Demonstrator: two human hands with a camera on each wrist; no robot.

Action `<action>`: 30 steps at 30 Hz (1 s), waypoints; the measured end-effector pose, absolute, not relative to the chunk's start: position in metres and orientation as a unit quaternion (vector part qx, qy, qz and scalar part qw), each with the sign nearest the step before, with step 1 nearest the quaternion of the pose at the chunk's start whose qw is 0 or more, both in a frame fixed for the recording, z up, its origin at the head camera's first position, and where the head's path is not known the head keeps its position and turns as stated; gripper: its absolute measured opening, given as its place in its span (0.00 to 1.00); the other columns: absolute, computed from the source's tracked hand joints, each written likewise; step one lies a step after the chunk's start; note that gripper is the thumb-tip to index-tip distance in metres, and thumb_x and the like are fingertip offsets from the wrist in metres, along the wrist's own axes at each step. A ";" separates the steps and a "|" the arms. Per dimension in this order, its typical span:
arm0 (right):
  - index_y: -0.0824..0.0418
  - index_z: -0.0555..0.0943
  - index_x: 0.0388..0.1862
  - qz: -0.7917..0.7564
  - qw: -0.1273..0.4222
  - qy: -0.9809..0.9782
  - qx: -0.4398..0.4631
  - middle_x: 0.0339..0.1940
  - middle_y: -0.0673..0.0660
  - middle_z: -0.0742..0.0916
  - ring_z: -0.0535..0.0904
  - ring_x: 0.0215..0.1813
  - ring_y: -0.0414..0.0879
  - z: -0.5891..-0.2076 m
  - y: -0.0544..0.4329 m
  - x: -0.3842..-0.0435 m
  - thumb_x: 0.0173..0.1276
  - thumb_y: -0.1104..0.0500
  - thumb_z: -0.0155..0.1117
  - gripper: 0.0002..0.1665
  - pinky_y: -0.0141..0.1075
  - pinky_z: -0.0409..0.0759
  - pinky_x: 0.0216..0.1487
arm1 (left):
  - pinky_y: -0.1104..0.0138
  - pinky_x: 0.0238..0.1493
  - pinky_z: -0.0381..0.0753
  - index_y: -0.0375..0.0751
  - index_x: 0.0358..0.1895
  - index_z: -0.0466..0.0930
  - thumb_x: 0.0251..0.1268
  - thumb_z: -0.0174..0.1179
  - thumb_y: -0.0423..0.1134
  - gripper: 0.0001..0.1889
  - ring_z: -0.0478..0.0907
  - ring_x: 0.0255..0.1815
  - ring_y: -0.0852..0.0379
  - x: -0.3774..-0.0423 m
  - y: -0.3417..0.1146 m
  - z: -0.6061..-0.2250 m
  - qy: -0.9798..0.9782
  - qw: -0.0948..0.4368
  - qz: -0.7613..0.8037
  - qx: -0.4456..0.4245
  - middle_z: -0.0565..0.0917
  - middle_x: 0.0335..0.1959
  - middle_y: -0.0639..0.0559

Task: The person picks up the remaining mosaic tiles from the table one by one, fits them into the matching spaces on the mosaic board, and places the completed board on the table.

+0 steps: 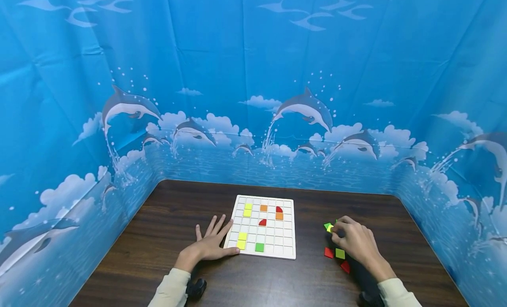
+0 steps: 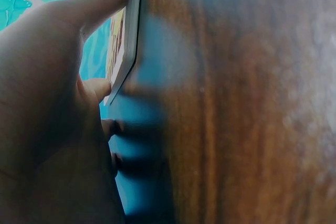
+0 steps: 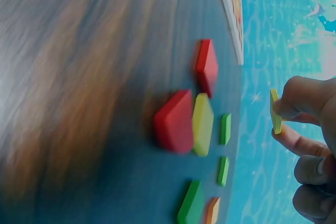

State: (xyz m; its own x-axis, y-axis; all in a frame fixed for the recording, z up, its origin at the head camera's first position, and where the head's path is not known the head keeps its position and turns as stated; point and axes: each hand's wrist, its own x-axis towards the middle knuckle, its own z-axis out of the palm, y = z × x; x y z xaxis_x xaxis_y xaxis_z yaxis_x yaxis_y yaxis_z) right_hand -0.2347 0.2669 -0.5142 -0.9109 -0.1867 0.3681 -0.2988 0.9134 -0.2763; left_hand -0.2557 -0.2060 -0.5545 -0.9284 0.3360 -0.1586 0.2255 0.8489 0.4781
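A white gridded board (image 1: 278,250) lies on the table, with yellow, orange, red and green tiles on some of its squares. My left hand (image 1: 212,245) is spread at its near left corner, thumb on the edge and fingers straight along the left side. In the left wrist view, the thumb (image 2: 105,4) presses over the board's rim. Right of the board, my right hand (image 1: 356,241) pinches a small yellow tile (image 3: 275,112) between thumb and fingertip, held above the table in the right wrist view. The other right fingers are curled in.
Loose pieces lie under and beside the right hand: a red tile (image 1: 328,252), a yellow-green tile (image 1: 339,254), another red piece (image 1: 345,266), a green piece (image 3: 190,203) and an orange one (image 3: 212,211). A blue dolphin-print curtain (image 1: 245,100) stands around the dark wooden table (image 1: 178,206).
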 end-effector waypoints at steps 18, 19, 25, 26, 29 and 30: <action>0.49 0.91 0.31 0.174 0.194 -0.948 0.183 0.43 0.49 0.89 0.61 0.18 0.35 -0.499 0.207 -0.246 0.59 0.59 0.83 0.06 0.29 0.58 0.18 | 0.23 0.75 0.19 0.61 0.89 0.47 0.56 0.56 0.86 0.61 0.30 0.91 0.39 -0.261 -0.205 -0.561 0.962 0.125 0.207 0.128 0.40 0.92 0.48; 0.49 0.91 0.31 0.173 0.194 -0.948 0.186 0.43 0.49 0.89 0.62 0.19 0.35 -0.499 0.204 -0.247 0.59 0.59 0.83 0.07 0.29 0.58 0.19 | 0.23 0.75 0.19 0.61 0.89 0.48 0.56 0.56 0.87 0.61 0.30 0.91 0.38 -0.261 -0.205 -0.562 0.962 0.122 0.207 0.129 0.40 0.91 0.47; 0.49 0.91 0.31 0.173 0.188 -0.944 0.207 0.43 0.49 0.89 0.65 0.21 0.36 -0.493 0.184 -0.254 0.60 0.57 0.82 0.05 0.29 0.58 0.20 | 0.21 0.72 0.16 0.62 0.89 0.48 0.58 0.56 0.86 0.60 0.30 0.91 0.35 -0.257 -0.203 -0.553 0.958 0.122 0.220 0.135 0.41 0.91 0.46; 0.49 0.92 0.32 0.174 0.186 -0.944 0.210 0.43 0.49 0.89 0.65 0.21 0.36 -0.492 0.180 -0.254 0.61 0.57 0.82 0.05 0.29 0.58 0.20 | 0.20 0.71 0.16 0.63 0.89 0.47 0.58 0.56 0.85 0.60 0.30 0.91 0.35 -0.257 -0.203 -0.553 0.958 0.122 0.220 0.136 0.41 0.91 0.46; 0.49 0.92 0.32 0.171 0.182 -0.943 0.220 0.44 0.48 0.89 0.67 0.23 0.36 -0.490 0.170 -0.256 0.62 0.56 0.82 0.04 0.29 0.58 0.20 | 0.20 0.72 0.16 0.62 0.89 0.47 0.58 0.56 0.85 0.60 0.30 0.91 0.35 -0.257 -0.203 -0.554 0.959 0.123 0.218 0.135 0.41 0.91 0.45; 0.49 0.92 0.33 0.169 0.181 -0.943 0.223 0.44 0.48 0.89 0.68 0.23 0.35 -0.490 0.167 -0.257 0.62 0.56 0.81 0.03 0.29 0.59 0.21 | 0.20 0.72 0.16 0.62 0.89 0.47 0.58 0.56 0.85 0.60 0.30 0.91 0.35 -0.258 -0.204 -0.554 0.959 0.123 0.218 0.135 0.41 0.91 0.45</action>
State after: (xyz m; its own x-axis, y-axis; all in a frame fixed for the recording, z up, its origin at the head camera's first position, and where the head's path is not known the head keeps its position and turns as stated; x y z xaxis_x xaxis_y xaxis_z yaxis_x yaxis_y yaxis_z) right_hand -0.2569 0.1668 -0.4900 -0.8351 -0.3593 0.4166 -0.4817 0.8433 -0.2383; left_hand -0.2577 -0.2036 -0.5542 -0.9332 0.3126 -0.1771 0.2055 0.8688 0.4504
